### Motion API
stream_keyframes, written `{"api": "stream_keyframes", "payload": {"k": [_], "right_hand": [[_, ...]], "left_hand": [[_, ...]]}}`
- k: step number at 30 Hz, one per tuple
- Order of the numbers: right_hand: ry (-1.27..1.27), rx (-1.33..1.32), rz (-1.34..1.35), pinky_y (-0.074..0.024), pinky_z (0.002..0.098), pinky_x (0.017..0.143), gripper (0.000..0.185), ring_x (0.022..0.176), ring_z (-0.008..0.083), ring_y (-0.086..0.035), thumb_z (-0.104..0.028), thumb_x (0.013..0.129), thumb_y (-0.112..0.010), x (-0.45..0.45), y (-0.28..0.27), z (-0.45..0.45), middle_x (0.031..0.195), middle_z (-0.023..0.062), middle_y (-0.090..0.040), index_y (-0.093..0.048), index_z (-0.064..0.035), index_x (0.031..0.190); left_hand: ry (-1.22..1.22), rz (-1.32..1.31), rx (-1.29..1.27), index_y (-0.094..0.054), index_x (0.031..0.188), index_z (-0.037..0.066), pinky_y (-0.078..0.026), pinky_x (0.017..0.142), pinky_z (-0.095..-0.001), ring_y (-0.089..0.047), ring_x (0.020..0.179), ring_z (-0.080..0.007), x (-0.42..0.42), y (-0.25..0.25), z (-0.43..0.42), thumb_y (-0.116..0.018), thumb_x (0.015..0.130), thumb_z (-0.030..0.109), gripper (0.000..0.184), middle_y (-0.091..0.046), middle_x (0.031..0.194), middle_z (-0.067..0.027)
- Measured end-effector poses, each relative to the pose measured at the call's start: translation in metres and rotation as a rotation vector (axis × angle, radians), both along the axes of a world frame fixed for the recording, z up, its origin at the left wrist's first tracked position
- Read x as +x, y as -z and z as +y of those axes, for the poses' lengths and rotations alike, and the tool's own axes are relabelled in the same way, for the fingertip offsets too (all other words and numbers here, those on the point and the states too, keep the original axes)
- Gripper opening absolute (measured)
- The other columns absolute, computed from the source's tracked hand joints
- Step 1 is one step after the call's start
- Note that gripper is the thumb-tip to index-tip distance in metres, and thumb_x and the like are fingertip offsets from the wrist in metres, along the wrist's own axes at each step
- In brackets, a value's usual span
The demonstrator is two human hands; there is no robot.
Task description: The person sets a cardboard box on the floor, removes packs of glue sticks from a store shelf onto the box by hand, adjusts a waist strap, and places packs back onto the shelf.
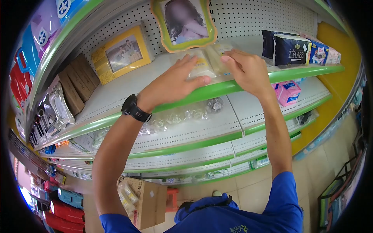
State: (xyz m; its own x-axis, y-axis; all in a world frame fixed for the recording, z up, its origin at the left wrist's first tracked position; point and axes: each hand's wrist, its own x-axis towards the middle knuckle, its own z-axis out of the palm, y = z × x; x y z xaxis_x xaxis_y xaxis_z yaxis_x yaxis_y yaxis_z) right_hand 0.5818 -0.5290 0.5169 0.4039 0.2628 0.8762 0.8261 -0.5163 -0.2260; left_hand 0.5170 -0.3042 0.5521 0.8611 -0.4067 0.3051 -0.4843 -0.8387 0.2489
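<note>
A green photo frame (213, 27) stands just behind two clear plastic packs (202, 66), with a yellow photo frame (101, 66) to the left and a black LA88 pack (291, 52) to the right. All sit on a white shelf (246, 42) above a tiled floor (252, 186). The left hand (171, 82) is open over one pack's edge. The right hand's (248, 72) fingers curl by the other; I can't tell if they grip it.

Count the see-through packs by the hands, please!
2 that I can see: one pack at the left hand, another pack at the right hand. The hands may hide more.
</note>
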Motion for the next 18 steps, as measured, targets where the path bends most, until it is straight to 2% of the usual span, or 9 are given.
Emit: {"api": "stream_keyframes", "payload": {"k": [5,8,11,14,16,17,18], "right_hand": [[-0.069,0.039,-0.002,-0.0456,0.0392,0.055,0.023,0.061,0.0324,-0.060,-0.024,0.088,-0.059,0.002,0.002,-0.002,0.073,0.0123,-0.064,-0.070,-0.0038,0.085],[-0.089,0.071,0.011,-0.0457,0.0385,0.055,0.021,0.059,0.0321,-0.060,-0.022,0.088,-0.060,-0.002,0.002,-0.001,0.073,0.0133,-0.064,-0.070,-0.0030,0.088],[-0.039,0.074,0.008,-0.0460,0.0379,0.055,0.021,0.058,0.0320,-0.059,-0.021,0.089,-0.059,-0.002,0.003,0.000,0.072,0.0149,-0.063,-0.069,-0.0022,0.091],[0.036,0.077,0.056,-0.0469,0.0370,0.056,0.022,0.060,0.0313,-0.060,-0.020,0.091,-0.058,0.000,0.004,-0.003,0.073,0.0162,-0.064,-0.069,-0.0015,0.093],[0.062,0.120,0.115,-0.0484,0.0355,0.058,0.023,0.065,0.0295,-0.062,-0.020,0.093,-0.056,0.006,0.006,-0.006,0.078,0.0167,-0.066,-0.069,-0.0011,0.094],[0.099,0.177,-0.083,-0.0489,0.0345,0.062,0.023,0.069,0.0285,-0.063,-0.019,0.094,-0.055,0.006,0.007,-0.008,0.082,0.0162,-0.067,-0.069,-0.0009,0.095],[0.135,0.234,-0.281,-0.0494,0.0335,0.066,0.023,0.073,0.0276,-0.064,-0.018,0.094,-0.054,0.005,0.008,-0.010,0.087,0.0158,-0.068,-0.069,-0.0006,0.095]], "left_hand": [[0.016,-0.048,0.016,-0.029,0.141,-0.011,-0.022,0.114,-0.0424,-0.020,0.140,-0.0442,0.002,0.005,0.004,-0.050,0.091,0.056,0.086,-0.024,0.147,-0.0347],[0.004,-0.098,0.021,-0.033,0.140,-0.008,-0.026,0.112,-0.0444,-0.027,0.137,-0.0441,-0.003,0.004,0.001,-0.051,0.090,0.056,0.083,-0.027,0.146,-0.0335],[-0.033,-0.191,0.020,-0.042,0.136,-0.003,-0.036,0.106,-0.0403,-0.040,0.130,-0.0419,-0.011,0.007,-0.001,-0.055,0.092,0.047,0.068,-0.040,0.142,-0.0266],[-0.082,-0.259,-0.008,-0.047,0.132,0.000,-0.040,0.102,-0.0417,-0.046,0.124,-0.0431,-0.033,0.010,-0.001,-0.061,0.089,0.040,0.060,-0.044,0.139,-0.0254],[-0.043,-0.483,0.053,-0.049,0.130,-0.001,-0.042,0.100,-0.0417,-0.050,0.120,-0.0422,-0.053,0.014,0.005,-0.065,0.086,0.030,0.056,-0.045,0.139,-0.0245],[-0.024,-0.594,0.085,-0.050,0.129,-0.001,-0.042,0.099,-0.0418,-0.051,0.119,-0.0417,-0.065,0.020,0.010,-0.067,0.085,0.025,0.054,-0.046,0.138,-0.0241],[-0.009,-0.643,0.029,-0.053,0.125,-0.001,-0.046,0.092,-0.0424,-0.056,0.110,-0.0397,-0.079,0.030,0.015,-0.070,0.081,0.019,0.051,-0.050,0.134,-0.0235]]}}
